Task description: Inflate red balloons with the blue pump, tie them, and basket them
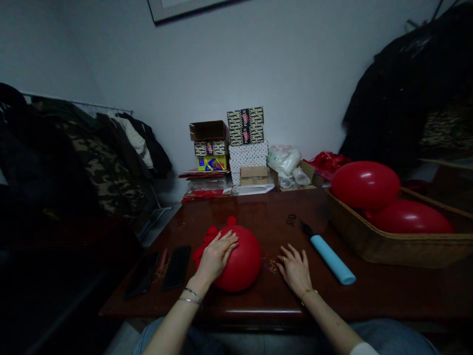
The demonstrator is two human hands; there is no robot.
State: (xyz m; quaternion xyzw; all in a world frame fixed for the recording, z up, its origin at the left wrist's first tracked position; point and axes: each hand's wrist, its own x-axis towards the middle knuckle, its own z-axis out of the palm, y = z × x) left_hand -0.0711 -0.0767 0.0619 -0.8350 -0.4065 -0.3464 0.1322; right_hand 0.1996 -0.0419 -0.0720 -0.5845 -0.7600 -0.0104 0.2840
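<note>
An inflated red balloon (242, 259) rests on the dark wooden table (266, 217), close to the front edge. My left hand (218, 251) lies on its upper left side with the fingers stretched out. Behind that hand, several smaller red pieces (210, 231) show in part; what they are I cannot make out for sure. My right hand (295, 268) is low over the tabletop with its fingers spread, holding nothing. Small coloured rubber bands (271, 266) lie just left of its fingertips. To its right is a light blue balloon pump (332, 259) with a black tip.
Two red balloons (365, 185) fill a wicker basket (399, 249) on the right. Two dark phones (176, 266) lie at the left. Dark scissors (291, 219) are toward the back. Stacked boxes (247, 153) and a white plastic bag (284, 159) stand against the wall.
</note>
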